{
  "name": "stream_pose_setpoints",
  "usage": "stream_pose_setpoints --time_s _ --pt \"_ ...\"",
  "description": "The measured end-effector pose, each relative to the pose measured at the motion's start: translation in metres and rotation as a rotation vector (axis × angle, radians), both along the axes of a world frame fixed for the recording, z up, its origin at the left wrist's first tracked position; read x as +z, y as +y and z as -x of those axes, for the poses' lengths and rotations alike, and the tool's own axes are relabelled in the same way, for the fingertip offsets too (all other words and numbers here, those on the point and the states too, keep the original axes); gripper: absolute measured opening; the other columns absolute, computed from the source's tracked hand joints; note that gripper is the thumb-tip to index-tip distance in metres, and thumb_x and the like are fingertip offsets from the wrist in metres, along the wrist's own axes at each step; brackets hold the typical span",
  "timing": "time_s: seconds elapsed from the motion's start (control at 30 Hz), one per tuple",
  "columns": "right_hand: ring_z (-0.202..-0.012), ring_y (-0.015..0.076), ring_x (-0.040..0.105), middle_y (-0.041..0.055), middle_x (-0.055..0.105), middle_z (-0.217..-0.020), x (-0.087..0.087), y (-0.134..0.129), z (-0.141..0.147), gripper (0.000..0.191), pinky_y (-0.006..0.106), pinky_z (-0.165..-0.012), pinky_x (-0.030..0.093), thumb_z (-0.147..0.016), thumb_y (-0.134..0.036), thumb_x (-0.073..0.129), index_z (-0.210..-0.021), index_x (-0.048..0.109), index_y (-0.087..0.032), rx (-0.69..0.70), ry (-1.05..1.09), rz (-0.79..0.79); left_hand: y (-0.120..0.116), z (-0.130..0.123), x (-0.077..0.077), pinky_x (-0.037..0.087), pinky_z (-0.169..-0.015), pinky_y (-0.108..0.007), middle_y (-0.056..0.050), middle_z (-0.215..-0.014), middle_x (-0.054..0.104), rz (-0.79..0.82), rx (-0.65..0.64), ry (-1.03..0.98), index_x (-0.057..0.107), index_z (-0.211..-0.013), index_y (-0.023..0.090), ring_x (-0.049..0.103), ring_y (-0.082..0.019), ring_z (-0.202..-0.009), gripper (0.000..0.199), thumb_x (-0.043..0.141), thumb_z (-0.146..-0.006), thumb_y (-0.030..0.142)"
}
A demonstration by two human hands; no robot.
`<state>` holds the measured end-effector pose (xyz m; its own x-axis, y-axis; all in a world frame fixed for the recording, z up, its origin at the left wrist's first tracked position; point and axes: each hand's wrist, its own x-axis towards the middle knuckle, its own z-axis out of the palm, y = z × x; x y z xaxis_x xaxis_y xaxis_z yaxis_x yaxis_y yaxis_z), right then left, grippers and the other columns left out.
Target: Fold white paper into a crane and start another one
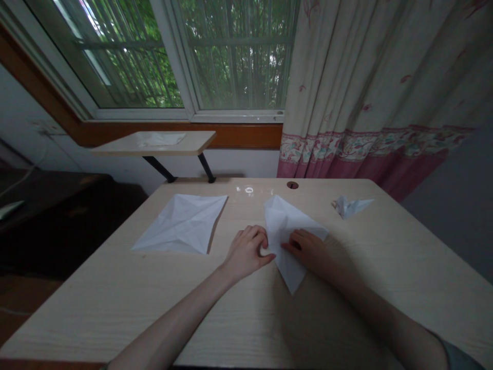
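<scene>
A partly folded white paper (281,226) lies on the desk in front of me, one pointed corner toward me. My left hand (249,249) is at its left edge, fingers curled and thumb tip touching the paper, so the edge sits at its fingertips. On the paper's right part rests my right hand (306,251), fingers bent and thumb pressed on the surface. To the left lies a creased, spread-out white sheet (183,223). A small folded paper figure (350,206) stands at the back right.
The wooden desk (154,308) has a raised shelf (127,146) at the back left, with a thin white item (162,139) on it. A round cable hole (292,185) is near the back edge. Behind are a window and a curtain (346,103).
</scene>
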<state>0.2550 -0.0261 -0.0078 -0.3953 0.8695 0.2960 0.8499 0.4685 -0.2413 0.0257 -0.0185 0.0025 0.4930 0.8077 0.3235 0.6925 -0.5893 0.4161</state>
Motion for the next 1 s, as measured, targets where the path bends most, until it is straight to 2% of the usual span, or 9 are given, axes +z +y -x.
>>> stream_pose_setpoints --time_s 0.37,0.53,1.0 --pt "-0.076 0.0184 0.063 0.0029 0.065 -0.079 -0.001 0.0 -0.001 0.024 0.03 -0.068 0.044 -0.097 -0.024 0.056 -0.073 0.057 -0.021 0.018 0.006 0.029 -0.002 -0.001 0.001 0.036 -0.079 -0.035 0.0 -0.091 0.061 0.002 -0.047 0.158 0.055 -0.074 0.02 0.059 -0.022 -0.093 0.035 0.08 -0.076 0.045" --pt "-0.077 0.0191 0.063 0.0032 0.065 -0.08 -0.006 0.001 -0.003 0.024 0.031 -0.07 0.044 -0.097 -0.028 0.057 -0.075 0.058 -0.021 0.019 0.013 0.027 -0.003 -0.002 0.004 0.034 -0.076 -0.033 0.001 -0.083 0.063 0.027 -0.084 0.222 0.053 -0.07 0.019 0.059 -0.021 -0.089 0.038 0.077 -0.078 0.047" --pt "-0.074 0.0182 0.062 0.0024 0.065 -0.077 -0.017 0.007 -0.006 0.025 0.03 -0.066 0.044 -0.097 -0.03 0.056 -0.073 0.058 -0.022 0.024 0.041 -0.002 -0.009 -0.007 0.002 0.031 -0.073 -0.032 0.003 -0.073 0.064 0.066 -0.105 0.218 0.054 -0.065 0.019 0.059 -0.018 -0.079 0.037 0.077 -0.077 0.045"
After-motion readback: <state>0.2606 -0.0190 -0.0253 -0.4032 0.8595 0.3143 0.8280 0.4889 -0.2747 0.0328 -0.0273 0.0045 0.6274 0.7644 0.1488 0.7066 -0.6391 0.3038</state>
